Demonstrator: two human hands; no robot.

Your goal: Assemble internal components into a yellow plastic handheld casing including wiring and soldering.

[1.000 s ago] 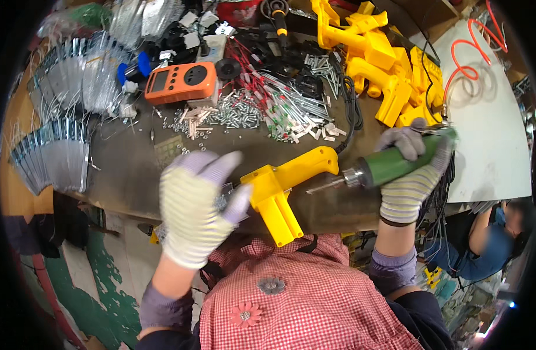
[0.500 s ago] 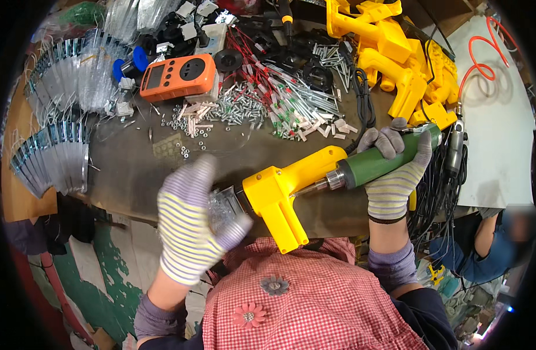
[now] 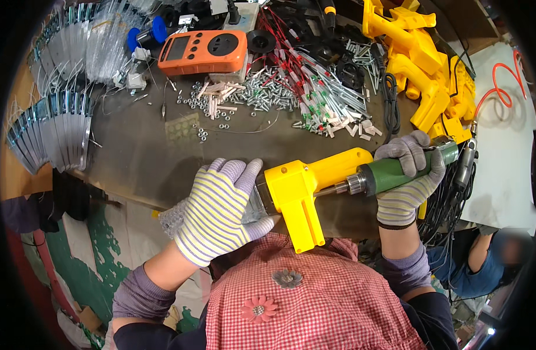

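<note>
My left hand (image 3: 218, 207), in a striped knit glove, is closed round the clear, plastic-wrapped end (image 3: 173, 219) of a yellow gun-shaped tool (image 3: 290, 185). The tool lies across the front of the bench with one stubby leg toward me. A green electric screwdriver (image 3: 399, 175) is in my right hand (image 3: 409, 178), also gloved, its fingers wrapped round the barrel. The bit of the screwdriver points left and meets the yellow tool at the inner corner between its body and its long arm. Whether a screw sits under the tip is hidden.
Beyond are screws and nuts (image 3: 266, 93), red-wired parts (image 3: 320, 87), an orange meter (image 3: 203, 52) and a blue spool (image 3: 146, 36). Yellow housings (image 3: 422, 70) pile up at the back right, near a coiled red hose (image 3: 501, 96). Fanned metal strips (image 3: 55, 134) lie left. A person (image 3: 484, 262) sits at right.
My left hand, blurred and loosely open beside the clear end, has now closed round it. The bench scene has shifted to the right and upward. The screwdriver stays against the yellow tool.
</note>
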